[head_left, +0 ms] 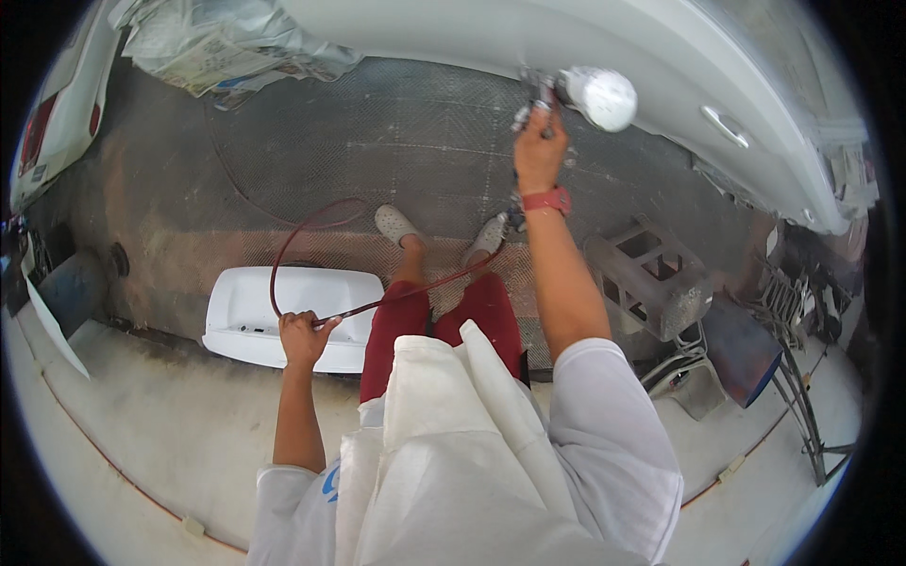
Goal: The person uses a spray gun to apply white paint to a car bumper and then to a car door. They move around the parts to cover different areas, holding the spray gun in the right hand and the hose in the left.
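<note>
My right hand (542, 151) is wrapped round a paint spray gun (538, 87) with a round white cup (605, 98). It is held out ahead, close to the pale side panel of a car (491, 38); whether spray is leaving the nozzle cannot be made out. A red air hose (415, 292) runs up to the gun from my left hand (304, 338), which grips it lower down on the left. From that hand the hose loops forward onto the floor. A red band (547, 199) circles my right wrist.
A white moulded panel (245, 316) lies to my left, partly under my left hand. Crumpled masking paper (226, 42) covers part of the car. To the right stand a dusty grey crate (651, 274), a dark drum (741, 349) and a metal stand (802, 424). Another white vehicle (57, 113) is at far left.
</note>
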`<state>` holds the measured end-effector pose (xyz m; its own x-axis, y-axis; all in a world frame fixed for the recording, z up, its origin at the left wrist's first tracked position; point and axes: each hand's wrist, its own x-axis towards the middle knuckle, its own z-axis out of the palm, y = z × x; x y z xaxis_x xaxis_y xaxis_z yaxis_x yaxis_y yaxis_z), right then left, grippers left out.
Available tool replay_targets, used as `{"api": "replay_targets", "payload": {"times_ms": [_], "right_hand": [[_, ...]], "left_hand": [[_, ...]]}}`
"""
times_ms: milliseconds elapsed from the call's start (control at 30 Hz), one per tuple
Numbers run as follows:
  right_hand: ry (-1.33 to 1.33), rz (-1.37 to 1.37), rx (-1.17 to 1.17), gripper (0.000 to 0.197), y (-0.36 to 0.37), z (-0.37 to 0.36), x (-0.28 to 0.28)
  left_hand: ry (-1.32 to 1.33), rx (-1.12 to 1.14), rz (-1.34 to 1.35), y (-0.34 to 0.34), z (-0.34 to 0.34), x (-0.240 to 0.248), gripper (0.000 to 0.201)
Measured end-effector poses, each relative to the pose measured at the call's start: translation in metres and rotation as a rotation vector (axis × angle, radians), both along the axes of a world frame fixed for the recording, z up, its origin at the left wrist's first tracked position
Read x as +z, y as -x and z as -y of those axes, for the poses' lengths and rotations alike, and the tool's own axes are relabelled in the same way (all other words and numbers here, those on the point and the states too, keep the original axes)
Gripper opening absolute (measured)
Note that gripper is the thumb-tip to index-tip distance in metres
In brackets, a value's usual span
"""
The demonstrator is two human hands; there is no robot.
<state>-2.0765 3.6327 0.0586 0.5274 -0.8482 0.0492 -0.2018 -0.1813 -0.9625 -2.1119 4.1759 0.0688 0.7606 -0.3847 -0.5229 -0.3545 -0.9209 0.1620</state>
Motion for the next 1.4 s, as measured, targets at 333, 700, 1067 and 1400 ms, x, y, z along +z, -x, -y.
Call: {"api": "replay_targets", "payload": {"times_ms": [333, 700, 1067, 1400], "right_hand": [[-0.063, -0.065, -0.338, 0.042, 0.209, 0.184, 0.020], [0.104, -0.123, -0.539, 0.052, 0.311, 0.333, 0.021], [0.099, -0.132, -0.761, 0.062, 0.283, 0.349, -0.014], [-0.110, -0.031, -0.312, 0.045, 0.131, 0.101, -0.048]], "left_hand": [[0.125, -0.274, 0.001, 0.069, 0.185, -0.017, 0.068], [0.123, -0.313, -0.015, 0.120, 0.271, -0.033, 0.068], [0.139, -0.155, 0.072, 0.089, 0.214, -0.029, 0.061], [-0.058, -0.050, 0.072, 0.015, 0.083, -0.026, 0.061]]}}
